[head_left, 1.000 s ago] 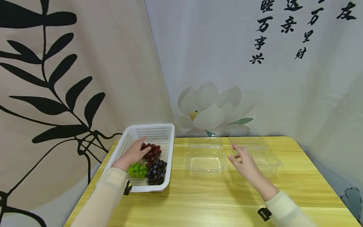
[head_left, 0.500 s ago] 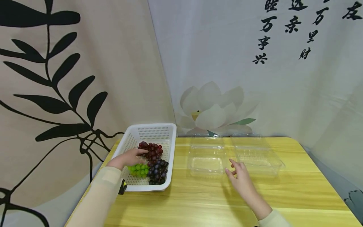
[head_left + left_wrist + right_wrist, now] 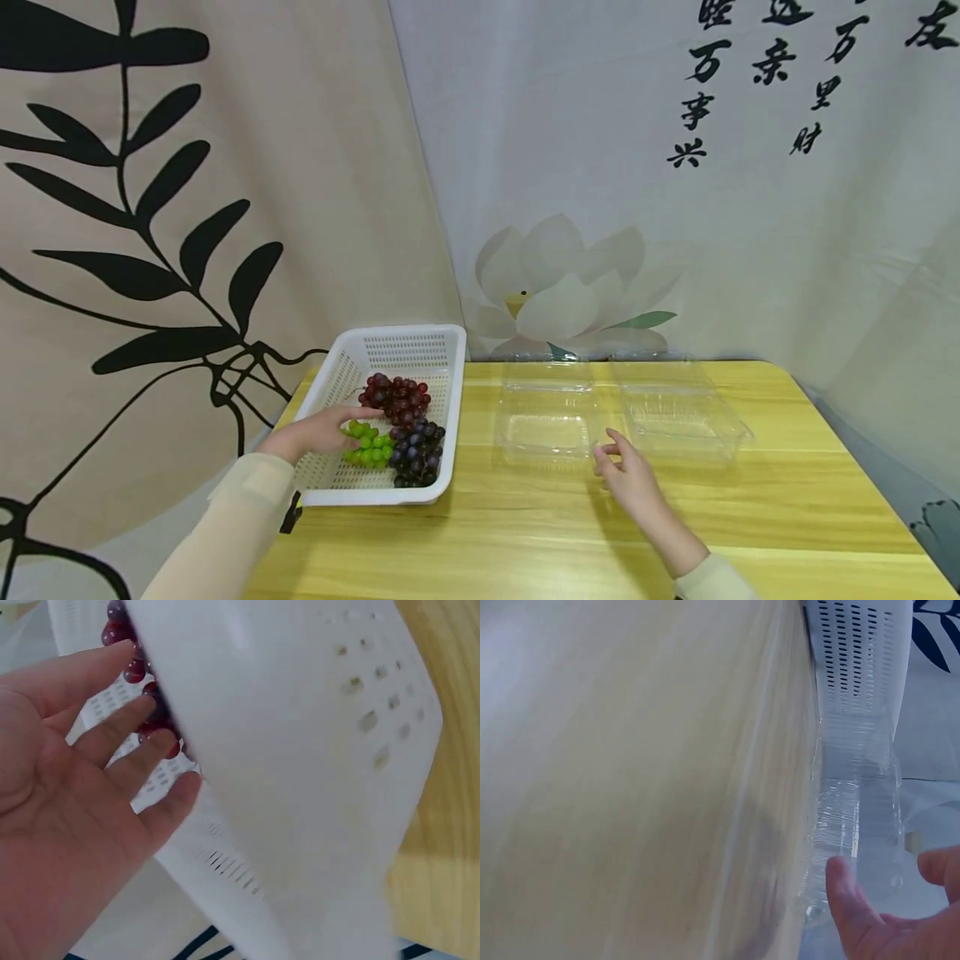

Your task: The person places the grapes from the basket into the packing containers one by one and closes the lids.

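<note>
White perforated plastic basket (image 3: 408, 352), head view: left hand (image 3: 318, 433) at green round grapes (image 3: 372, 455) inside — whether gripping, I can't tell.
Dark-red round grapes (image 3: 118, 634), left wrist view: behind that hand's loosely spread fingers.
Clear plastic containers (image 3: 838, 817), right wrist view: right hand (image 3: 900, 934) near — digits loosely apart, holding nothing.

Bunched green grapes (image 3: 372, 452) lie in a white basket (image 3: 408, 354).

Left hand (image 3: 321, 432), right hand (image 3: 630, 479) bare; cream long sleeves (image 3: 217, 521); small black piece (image 3: 290, 515) at left cuff (image 3: 261, 479).
</note>
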